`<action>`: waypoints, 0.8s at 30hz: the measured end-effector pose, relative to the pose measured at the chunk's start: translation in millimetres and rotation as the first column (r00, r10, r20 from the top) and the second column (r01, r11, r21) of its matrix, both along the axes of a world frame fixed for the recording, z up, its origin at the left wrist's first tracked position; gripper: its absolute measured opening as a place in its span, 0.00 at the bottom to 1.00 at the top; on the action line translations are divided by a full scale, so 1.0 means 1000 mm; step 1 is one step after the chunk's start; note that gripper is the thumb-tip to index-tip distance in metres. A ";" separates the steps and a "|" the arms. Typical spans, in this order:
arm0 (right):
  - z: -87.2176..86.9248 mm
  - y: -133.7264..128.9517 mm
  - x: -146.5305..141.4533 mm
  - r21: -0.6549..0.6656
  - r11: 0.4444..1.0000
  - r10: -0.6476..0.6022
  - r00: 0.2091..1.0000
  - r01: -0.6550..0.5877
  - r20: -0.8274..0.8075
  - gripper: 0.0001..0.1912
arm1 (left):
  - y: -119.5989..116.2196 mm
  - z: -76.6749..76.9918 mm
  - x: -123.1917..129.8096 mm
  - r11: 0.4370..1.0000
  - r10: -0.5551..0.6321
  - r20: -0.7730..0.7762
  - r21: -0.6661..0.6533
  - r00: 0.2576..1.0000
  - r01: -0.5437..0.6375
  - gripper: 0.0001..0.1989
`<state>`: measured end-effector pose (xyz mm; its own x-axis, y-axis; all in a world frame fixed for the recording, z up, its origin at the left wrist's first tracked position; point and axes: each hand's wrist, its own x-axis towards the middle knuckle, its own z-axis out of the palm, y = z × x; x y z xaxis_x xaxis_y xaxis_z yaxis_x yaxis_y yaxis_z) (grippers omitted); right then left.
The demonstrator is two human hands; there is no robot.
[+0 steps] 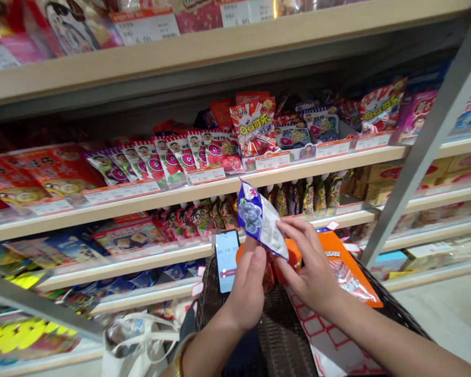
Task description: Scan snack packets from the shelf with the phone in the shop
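Observation:
A small blue and white candy packet with a berry picture is tilted between my two hands, above a dark woven basket. My left hand grips its lower edge, thumb up. The fingers of my right hand rest on its right side and bottom corner. Under my hands the basket holds an orange snack bag, a red and white patterned item and other orange packs partly hidden by my hands. A phone showing a timer stands at the basket's left side.
Ahead, a shelf carries rows of gummy packets, with a red cola packet standing among them. Slanted grey posts divide the shelving. A white bag is at lower left; tiled floor shows at right.

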<state>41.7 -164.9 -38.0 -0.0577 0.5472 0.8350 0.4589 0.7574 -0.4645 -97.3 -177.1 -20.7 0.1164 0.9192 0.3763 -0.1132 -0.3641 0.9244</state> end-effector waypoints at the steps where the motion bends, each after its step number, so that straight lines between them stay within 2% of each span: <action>1: 0.007 0.000 0.003 -0.006 1.000 -0.009 0.998 0.009 -0.065 0.24 | -0.001 0.008 0.001 0.998 0.011 -0.069 0.066 0.998 -0.006 0.23; 3: 0.024 0.001 0.011 -0.072 0.997 0.004 0.977 -0.020 -0.215 0.17 | 0.002 0.026 0.003 0.985 0.085 -0.173 0.165 0.981 -0.056 0.21; 6: 0.049 0.007 0.027 -0.189 0.960 0.106 0.890 -0.208 -0.444 0.11 | 0.018 0.053 0.006 0.944 0.229 -0.268 0.294 0.936 -0.147 0.15; 8: 0.063 0.017 0.039 -0.201 0.927 0.165 0.824 -0.317 -0.542 0.11 | 0.033 0.069 0.012 0.921 0.244 -0.299 0.371 0.922 -0.123 0.13; 10: 0.075 0.032 0.055 -0.187 0.927 0.159 0.792 -0.325 -0.590 0.12 | 0.051 0.084 0.022 0.896 0.236 -0.333 0.438 0.913 -0.072 0.13; 14: 0.100 0.078 0.095 -0.202 0.966 0.010 0.801 -0.163 -0.599 0.16 | 0.093 0.111 0.055 0.850 0.226 -0.397 0.526 0.890 0.019 0.18; 17: 0.125 0.117 0.125 -0.250 0.967 -0.183 0.829 0.054 -0.528 0.14 | 0.132 0.128 0.088 0.867 0.211 -0.421 0.497 0.882 0.030 0.20; 19: 0.141 0.140 0.144 -0.271 0.936 -0.325 0.844 0.224 -0.426 0.11 | 0.158 0.138 0.109 0.880 0.223 -0.447 0.476 0.866 0.018 0.21; 21: 0.153 0.159 0.159 -0.295 0.879 -0.459 0.836 0.376 -0.302 0.10 | 0.182 0.145 0.127 0.877 0.263 -0.486 0.480 0.834 0.004 0.22; 24: 0.163 0.180 0.178 -0.344 0.784 -0.586 0.798 0.517 -0.136 0.11 | 0.208 0.152 0.149 0.878 0.306 -0.579 0.479 0.756 0.012 0.23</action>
